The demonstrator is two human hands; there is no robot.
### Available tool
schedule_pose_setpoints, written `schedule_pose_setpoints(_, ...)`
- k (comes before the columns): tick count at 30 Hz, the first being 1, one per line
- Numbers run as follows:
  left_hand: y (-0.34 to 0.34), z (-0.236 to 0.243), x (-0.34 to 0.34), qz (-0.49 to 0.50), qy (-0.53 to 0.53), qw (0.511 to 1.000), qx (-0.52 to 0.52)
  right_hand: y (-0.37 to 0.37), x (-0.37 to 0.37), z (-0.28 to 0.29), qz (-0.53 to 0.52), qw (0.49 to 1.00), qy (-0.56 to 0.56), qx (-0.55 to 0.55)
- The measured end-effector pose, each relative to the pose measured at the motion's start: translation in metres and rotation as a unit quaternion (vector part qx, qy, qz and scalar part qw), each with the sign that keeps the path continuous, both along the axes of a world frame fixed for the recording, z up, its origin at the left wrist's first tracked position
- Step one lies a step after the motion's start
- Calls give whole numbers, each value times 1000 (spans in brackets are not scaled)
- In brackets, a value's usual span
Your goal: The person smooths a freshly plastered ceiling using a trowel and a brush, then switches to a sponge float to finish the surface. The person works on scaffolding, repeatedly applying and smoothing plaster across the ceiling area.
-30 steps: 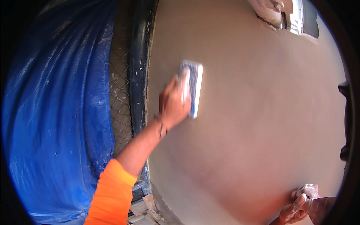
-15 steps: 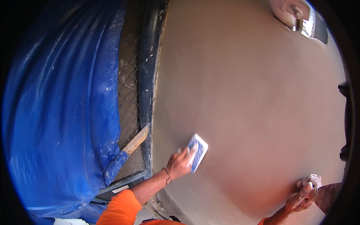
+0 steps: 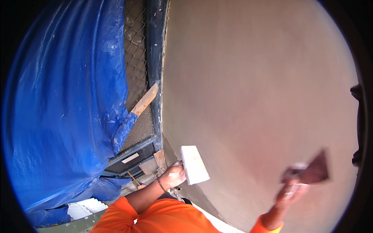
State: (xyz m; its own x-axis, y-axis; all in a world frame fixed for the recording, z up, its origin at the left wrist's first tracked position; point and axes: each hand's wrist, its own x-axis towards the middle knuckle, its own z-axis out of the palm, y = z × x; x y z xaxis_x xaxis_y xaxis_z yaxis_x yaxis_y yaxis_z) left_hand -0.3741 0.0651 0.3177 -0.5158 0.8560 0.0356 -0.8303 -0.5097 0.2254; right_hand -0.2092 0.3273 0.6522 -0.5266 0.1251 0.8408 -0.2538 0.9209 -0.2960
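Observation:
My left hand [image 3: 173, 176] is closed around the edge of a rectangular float [image 3: 196, 165], its white flat face turned up into view. The float is near the lower left part of a smooth, grey-brown plastered wall [image 3: 248, 85]; whether it touches the wall I cannot tell. Farther right, my right hand [image 3: 289, 192] grips a trowel [image 3: 316, 171] with a dark, flared blade pointing right. Motion blurs that hand and the trowel, and pale plaster smears the fingers and wrist.
A blue tarp [image 3: 66, 108] hangs on the left beside wire mesh [image 3: 136, 50] in a dark metal frame [image 3: 155, 58]. A wooden piece [image 3: 145, 100] juts out from the tarp's edge. Low down lie wood scraps [image 3: 149, 167] and a white sheet-like thing [image 3: 85, 207].
My left hand has drawn the float down and turned it from its blue-patterned side to its white face. My right hand has moved left, bringing the trowel blade into fuller view. The view has shifted downward.

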Motion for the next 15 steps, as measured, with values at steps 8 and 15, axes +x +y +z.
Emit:
schedule_pose_setpoints(8, -46, 28, 109, -47, -63, 997, -27, -124, 34, -247, 155, 555, -370, -729)
schedule_pose_setpoints(15, -74, 0, 162, -24, 9, 998, -65, -136, 87, -292, 370, 214, -405, -808)
